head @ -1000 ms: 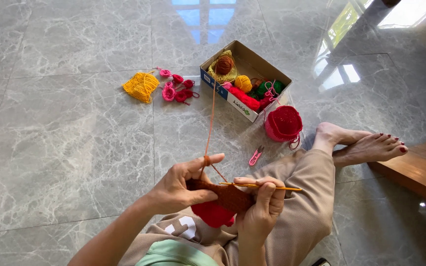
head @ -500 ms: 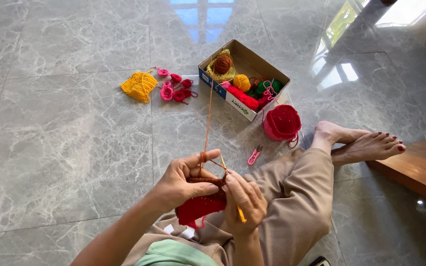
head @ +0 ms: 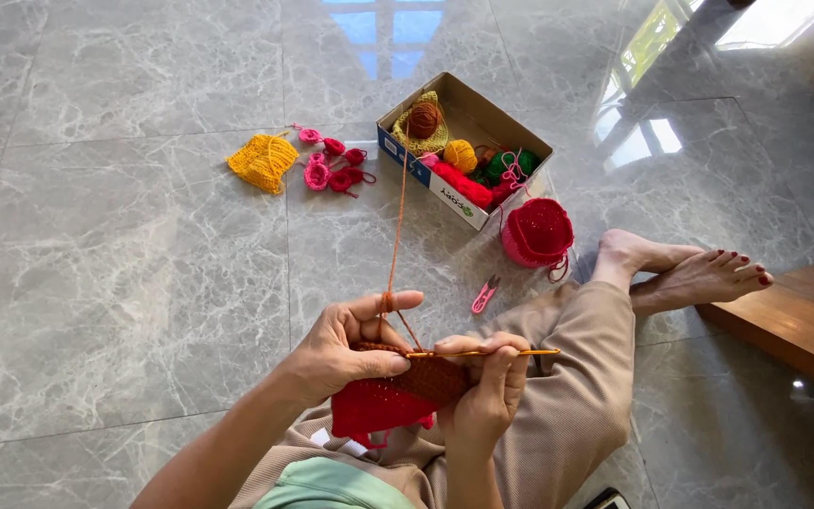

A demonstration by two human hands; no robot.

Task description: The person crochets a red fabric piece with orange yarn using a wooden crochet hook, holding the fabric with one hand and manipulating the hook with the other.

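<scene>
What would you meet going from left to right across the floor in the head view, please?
Yellow crocheted piece → small pink and red crocheted bits → cardboard box of yarn → red crocheted pouch → bare feet → wooden step.

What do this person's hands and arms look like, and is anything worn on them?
Both are bare: the left hand and right hand wear no gloves, rings, bracelets or watch, and no sleeves cover the forearms. The fingernails look short and unpainted. A pale green garment shows at the bottom edge.

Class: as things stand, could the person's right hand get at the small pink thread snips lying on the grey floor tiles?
Probably yes: the small pink thread snips lie uncovered just beyond the right hand, though that hand grips a yellow crochet hook.
</scene>
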